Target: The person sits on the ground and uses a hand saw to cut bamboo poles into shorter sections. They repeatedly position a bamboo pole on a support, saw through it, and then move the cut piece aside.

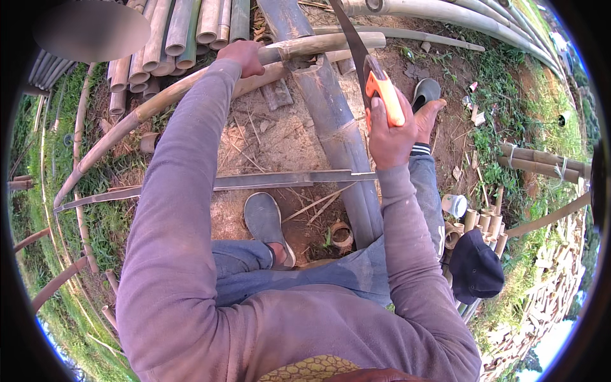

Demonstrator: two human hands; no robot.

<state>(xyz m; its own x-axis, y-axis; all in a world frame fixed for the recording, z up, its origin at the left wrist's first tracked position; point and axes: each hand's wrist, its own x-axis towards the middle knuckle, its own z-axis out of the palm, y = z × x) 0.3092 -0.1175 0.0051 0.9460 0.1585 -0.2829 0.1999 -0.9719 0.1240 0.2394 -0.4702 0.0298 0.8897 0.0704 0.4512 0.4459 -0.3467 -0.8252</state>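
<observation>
My left hand (243, 58) is closed on a long tan bamboo pole (137, 116), which runs from the left up to the far middle. My right hand (394, 134) grips the orange handle of a handsaw (386, 95). The saw's dark blade points away from me and crosses over the pole near its right end; whether its teeth touch the pole I cannot tell. Beneath, the pole rests by a notched end of a thick grey bamboo trunk (334, 121). A second bamboo pole (258, 79) lies just under the held one.
Stacked bamboo poles (172, 38) lie at the far left, and more long poles (439, 14) at the far right. A split bamboo strip (280, 180) crosses before my knees. To the right are a white container (454, 205), short bamboo pieces (489, 223) and a dark cap (476, 267).
</observation>
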